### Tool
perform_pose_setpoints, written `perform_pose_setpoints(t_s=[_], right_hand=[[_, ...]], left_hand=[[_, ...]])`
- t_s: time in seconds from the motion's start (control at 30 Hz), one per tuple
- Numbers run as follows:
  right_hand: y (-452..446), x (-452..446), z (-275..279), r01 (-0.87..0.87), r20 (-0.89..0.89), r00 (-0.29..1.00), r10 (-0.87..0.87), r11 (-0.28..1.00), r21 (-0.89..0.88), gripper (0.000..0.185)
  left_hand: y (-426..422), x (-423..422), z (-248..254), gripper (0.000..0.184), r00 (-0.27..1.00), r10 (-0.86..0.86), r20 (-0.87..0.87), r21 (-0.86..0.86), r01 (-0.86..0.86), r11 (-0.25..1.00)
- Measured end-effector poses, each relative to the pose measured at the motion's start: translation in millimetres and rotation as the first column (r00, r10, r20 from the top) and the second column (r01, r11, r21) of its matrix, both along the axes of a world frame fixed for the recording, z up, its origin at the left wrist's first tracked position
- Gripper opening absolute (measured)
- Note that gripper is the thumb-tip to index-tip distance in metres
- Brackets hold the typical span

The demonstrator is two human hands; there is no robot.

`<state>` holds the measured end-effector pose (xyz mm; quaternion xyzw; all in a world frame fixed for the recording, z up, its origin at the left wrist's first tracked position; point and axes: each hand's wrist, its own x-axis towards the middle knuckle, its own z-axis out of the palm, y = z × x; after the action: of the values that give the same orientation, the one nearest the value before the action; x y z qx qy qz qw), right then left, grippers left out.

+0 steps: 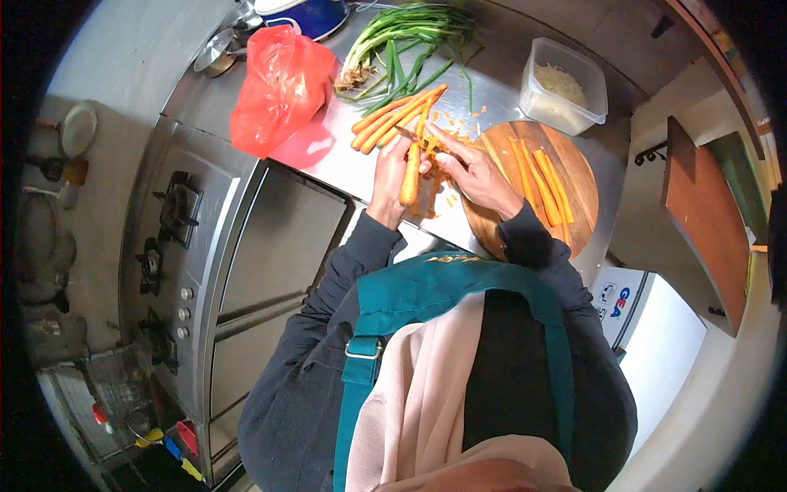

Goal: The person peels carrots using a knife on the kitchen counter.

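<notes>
Starting at the wearer: teal apron (pixel 418 283) over dark sleeves (pixel 352 254), both forearms reaching forward over the tabletop (pixel 504 61). Left hand (pixel 390 174): grip closed around a carrot (pixel 410 182), its thick end pointing back toward the wearer. Right hand (pixel 482 179): just beside the carrot on the right, fingers bent, extending toward the left hand; cannot tell whether its grip is clamped on anything. A thin dark blade (pixel 407 134) shows near the left fingers; its handle is hidden. Orange scraps (pixel 449 197) lie scattered below and around the hands. To the right, a round wooden board (pixel 584 190), partly covered by the right forearm, bears several peeled carrots (pixel 542 187) lying roughly side by side. Beyond the left hand, more carrots (pixel 384 123) are bunched together. Farther left, a red plastic bag (pixel 279 90); farther right, a clear tub (pixel 566 116) containing pale shreds (pixel 561 84). At the far side, spring onions (pixel 414 37) lie near a blue pot (pixel 310 18).
</notes>
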<state>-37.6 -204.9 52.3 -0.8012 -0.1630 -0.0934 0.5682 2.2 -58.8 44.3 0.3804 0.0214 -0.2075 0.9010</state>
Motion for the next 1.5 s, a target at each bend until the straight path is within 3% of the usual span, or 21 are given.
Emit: perform_pose_setpoints(t_s=[0.17,0.23,0.43,0.53,0.6,0.67,0.7,0.73,0.87,0.97,1.27,1.5], right_hand=[[1.1,4.1,-3.9,0.001,-0.077,0.997,0.001,1.000,0.022,0.040],[0.8,7.7,-6.6,0.058,0.045,0.998,-0.054,0.993,-0.101,0.040],[-3.3,14.9,-5.2,0.101,0.066,0.994,-0.091,0.981,-0.166,0.039],[-15.1,31.6,-23.5,0.207,0.083,0.977,-0.196,0.968,-0.145,0.039],[-19.6,36.6,-19.0,0.146,0.111,0.984,-0.139,0.988,-0.059,0.043],[-18.6,27.0,1.1,0.162,-0.090,0.981,-0.173,0.979,-0.122,0.051],[-19.8,28.8,-2.6,0.070,-0.178,0.981,-0.079,0.996,-0.058,0.058],[-18.5,29.7,-5.4,0.071,-0.180,0.980,-0.080,0.996,-0.058,0.058],[-11.9,37.8,-20.5,-0.012,-0.169,0.985,0.024,0.997,0.071,0.053],[-12.5,46.3,-28.4,-0.011,0.022,1.000,0.008,0.991,0.135,0.048],[-16.0,37.6,-8.0,0.021,-0.132,0.991,-0.019,1.000,0.009,0.036],[-17.0,45.3,-23.4,0.058,-0.089,0.995,-0.044,0.985,0.162,0.026]], left_hand=[[0.0,-1.3,3.3,0.024,1.000,0.004,-0.031,0.012,-0.003,1.000],[0.6,-0.2,-0.4,0.026,0.999,0.016,-0.036,-0.012,-0.017,1.000],[1.1,-0.6,-0.4,0.026,0.997,0.023,-0.072,-0.045,-0.026,0.999],[3.3,-7.7,8.2,0.026,0.993,-0.054,-0.105,-0.021,0.052,0.998],[4.3,-8.0,4.7,0.027,0.991,-0.072,-0.113,-0.016,0.071,0.997],[3.5,-9.3,3.4,0.027,0.991,-0.053,-0.124,-0.023,0.050,0.998],[4.4,-8.6,2.9,0.026,0.991,-0.066,-0.118,-0.027,0.063,0.998],[4.1,-8.8,3.2,0.026,0.991,-0.067,-0.119,-0.027,0.064,0.998],[5.5,-6.7,0.3,0.027,0.990,-0.114,-0.086,-0.028,0.112,0.993],[3.8,-8.2,4.9,0.028,0.989,-0.128,-0.078,-0.024,0.127,0.992],[0.3,-9.1,9.9,0.022,0.985,-0.161,-0.055,0.029,0.163,0.986],[0.0,-10.4,9.4,0.033,0.981,-0.186,-0.061,-0.002,0.186,0.983]])
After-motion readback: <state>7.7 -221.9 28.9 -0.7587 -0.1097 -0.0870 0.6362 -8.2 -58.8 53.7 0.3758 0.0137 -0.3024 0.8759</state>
